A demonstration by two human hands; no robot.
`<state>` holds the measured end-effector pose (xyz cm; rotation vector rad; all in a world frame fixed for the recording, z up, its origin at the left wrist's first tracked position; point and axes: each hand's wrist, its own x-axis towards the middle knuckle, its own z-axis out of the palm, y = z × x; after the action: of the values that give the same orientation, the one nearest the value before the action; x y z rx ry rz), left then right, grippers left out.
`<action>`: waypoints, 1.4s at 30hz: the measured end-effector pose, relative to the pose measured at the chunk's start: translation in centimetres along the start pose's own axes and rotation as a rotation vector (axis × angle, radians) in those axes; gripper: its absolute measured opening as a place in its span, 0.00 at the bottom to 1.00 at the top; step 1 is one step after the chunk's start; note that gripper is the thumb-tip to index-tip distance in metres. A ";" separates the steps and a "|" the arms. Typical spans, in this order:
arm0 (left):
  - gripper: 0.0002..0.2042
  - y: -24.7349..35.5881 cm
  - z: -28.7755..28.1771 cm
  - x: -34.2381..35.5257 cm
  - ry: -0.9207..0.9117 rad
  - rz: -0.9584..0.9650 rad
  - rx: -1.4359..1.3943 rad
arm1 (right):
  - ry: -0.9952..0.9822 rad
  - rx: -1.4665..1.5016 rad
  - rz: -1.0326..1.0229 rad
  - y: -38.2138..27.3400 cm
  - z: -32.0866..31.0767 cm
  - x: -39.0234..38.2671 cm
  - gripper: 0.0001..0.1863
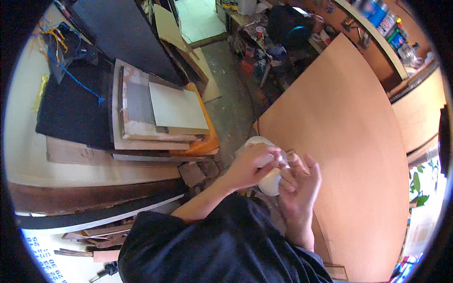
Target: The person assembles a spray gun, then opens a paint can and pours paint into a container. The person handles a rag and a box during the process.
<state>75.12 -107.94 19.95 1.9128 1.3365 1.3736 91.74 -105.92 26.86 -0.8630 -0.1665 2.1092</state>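
My left hand (251, 165) is in front of my body, its thumb and fingers pinched together on a small, crinkled, clear plastic piece (283, 160). To its right, my right hand (300, 185) is turned palm up with the fingers partly curled and apart. Its fingertips come close to the plastic, but motion blur hides whether they touch it. Below and behind both hands shows a white rounded thing (270, 184), partly covered by them; its kind is unclear.
A large tan wooden panel (358, 155) fills the right side. On the left, boards (181, 107) lie stacked on a dark sheet (75, 106). Beyond is a grey floor (226, 85) beside cluttered tools and containers. A shelf with bottles (377, 16) runs along the far right.
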 end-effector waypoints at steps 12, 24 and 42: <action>0.14 -19.9 -9.4 14.5 0.258 -0.548 -0.604 | -0.147 -0.148 0.305 -1.0 14.2 26.8 0.17; 0.17 -41.4 -22.1 36.4 0.422 -0.742 -0.136 | 0.085 -0.388 0.394 -3.2 30.2 57.5 0.19; 0.18 -83.1 -47.6 66.3 0.659 -0.831 -0.004 | -0.025 -0.420 0.395 -3.1 54.8 106.0 0.18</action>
<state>-1.89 -21.48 6.94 0.6817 2.0778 1.5388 14.74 -15.63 14.19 -1.1922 -0.5009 2.4998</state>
